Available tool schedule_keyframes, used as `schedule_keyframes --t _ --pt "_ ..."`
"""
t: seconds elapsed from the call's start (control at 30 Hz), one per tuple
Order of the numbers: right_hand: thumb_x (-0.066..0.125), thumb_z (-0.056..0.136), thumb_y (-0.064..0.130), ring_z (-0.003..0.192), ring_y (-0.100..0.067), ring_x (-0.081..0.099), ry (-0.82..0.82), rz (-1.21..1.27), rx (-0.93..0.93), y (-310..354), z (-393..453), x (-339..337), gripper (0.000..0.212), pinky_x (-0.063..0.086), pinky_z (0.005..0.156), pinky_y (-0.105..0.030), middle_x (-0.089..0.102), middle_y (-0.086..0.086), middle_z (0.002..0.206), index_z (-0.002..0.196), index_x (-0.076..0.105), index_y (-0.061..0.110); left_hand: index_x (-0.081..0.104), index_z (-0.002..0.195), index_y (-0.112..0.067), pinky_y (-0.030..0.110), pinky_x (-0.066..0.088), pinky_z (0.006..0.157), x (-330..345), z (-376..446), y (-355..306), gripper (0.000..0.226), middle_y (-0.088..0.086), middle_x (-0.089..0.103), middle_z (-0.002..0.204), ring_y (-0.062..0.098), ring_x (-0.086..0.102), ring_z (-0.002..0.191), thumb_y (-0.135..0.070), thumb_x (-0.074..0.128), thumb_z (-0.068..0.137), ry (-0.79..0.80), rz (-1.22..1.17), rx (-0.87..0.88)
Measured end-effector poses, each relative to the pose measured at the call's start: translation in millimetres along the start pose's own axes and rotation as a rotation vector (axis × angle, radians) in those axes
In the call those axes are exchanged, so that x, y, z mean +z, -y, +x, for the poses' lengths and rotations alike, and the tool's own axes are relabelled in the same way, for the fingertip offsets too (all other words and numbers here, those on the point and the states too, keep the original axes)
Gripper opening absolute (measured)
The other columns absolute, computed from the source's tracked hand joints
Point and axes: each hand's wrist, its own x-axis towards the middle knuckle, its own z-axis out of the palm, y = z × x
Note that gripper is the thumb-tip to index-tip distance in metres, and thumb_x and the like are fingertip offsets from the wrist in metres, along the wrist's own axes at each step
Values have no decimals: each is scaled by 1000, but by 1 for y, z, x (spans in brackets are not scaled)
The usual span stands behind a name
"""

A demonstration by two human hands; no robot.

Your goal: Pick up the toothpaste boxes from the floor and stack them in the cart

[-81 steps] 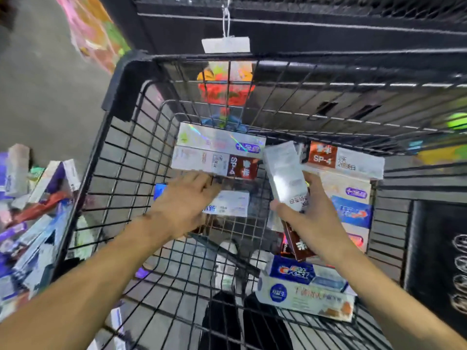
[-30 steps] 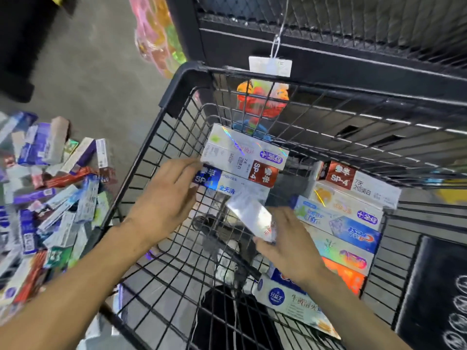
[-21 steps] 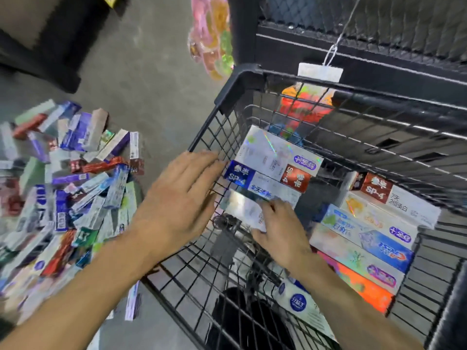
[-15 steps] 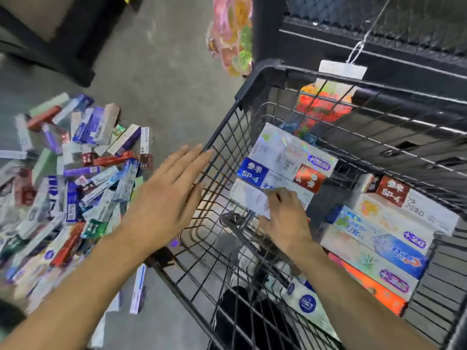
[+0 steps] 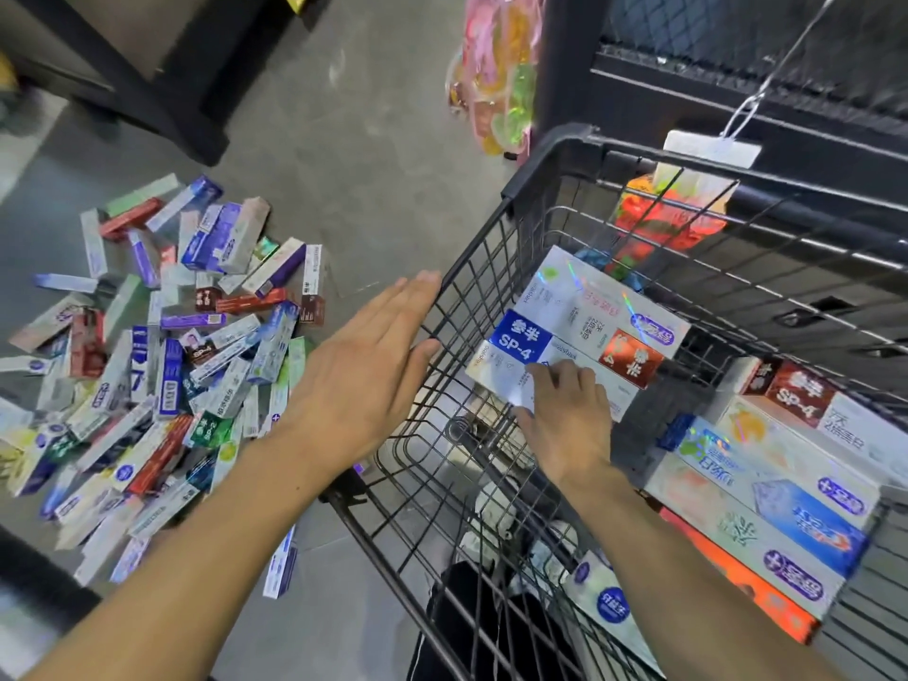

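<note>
A black wire cart [image 5: 471,267] fills the right half of the view. Inside it, a stack of toothpaste boxes [image 5: 589,317] leans against the far left corner, and a second stack [image 5: 766,489] lies along the right side. My right hand [image 5: 565,415] rests inside the cart, fingers pressing a white box [image 5: 501,380] against the bottom of the left stack. My left hand [image 5: 363,376] hovers flat with straight fingers above the cart's left rim, holding nothing. A large pile of toothpaste boxes [image 5: 162,366] lies on the floor to the left.
A dark shelf base [image 5: 162,90] stands at the upper left on the grey floor. A bag of colourful items [image 5: 496,76] hangs beside a black mesh rack [image 5: 737,51] behind the cart. A white tag [image 5: 707,149] dangles over the cart's far rim.
My right hand brought the white box down and set it at the left stack's bottom. My left hand left the stack and moved out over the cart's left rim. The view swung left.
</note>
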Motion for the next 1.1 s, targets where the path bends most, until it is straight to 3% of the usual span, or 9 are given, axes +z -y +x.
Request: schedule_keyframes --t 0.3,0.43,0.6,0.8,0.9,1.0,1.1 --pt "52 99 45 123 -26 47 31 124 5 -22 -12 -29 54 42 104 -40 50 -9 139 144 44 17 29 157 -16 39 41 109 -6 0 -4 58 6 46 155 22 46 140 -44 26 106 20 18 -16" --pt "52 98 48 126 -25 45 -9 172 -38 -28 -18 -62 57 39 107 -40 49 -6 141 146 44 17 27 157 -20 48 49 107 -5 0 -4 59 6 45 155 23 46 141 -49 22 106 36 -18 -32" --pt "57 97 47 134 -35 47 -177 153 -172 -12 -17 -111 59 40 109 -49 51 -16 146 142 53 9 33 155 -19 51 53 100 -5 0 -2 59 5 46 155 24 48 138 -48 25 105 38 -15 -76" --pt "48 96 52 144 -39 37 -260 158 -368 42 -36 -165 64 33 116 -53 44 -22 152 139 55 5 40 153 -7 49 33 119 -24 -38 -3 70 13 41 157 29 38 147 -51 21 102 25 -12 -179" --pt "47 95 55 151 -39 24 -217 95 -448 86 -45 -171 69 23 122 -53 33 -23 159 142 53 5 35 155 -7 48 25 123 -35 -85 20 79 13 35 161 28 29 151 -57 17 97 36 6 -274" --pt "39 95 59 151 -42 24 -172 43 -535 142 -51 -163 75 21 122 -55 32 -25 159 141 54 2 28 158 -10 45 16 126 -44 -144 56 89 8 25 165 24 20 154 -66 6 92 36 7 -406" --pt "38 95 60 147 -47 28 -116 -10 -646 204 -63 -140 76 27 117 -61 34 -28 157 138 56 1 33 155 -6 50 23 122 -48 -208 92 89 13 30 163 30 27 152 -66 10 94 -25 -14 -551"
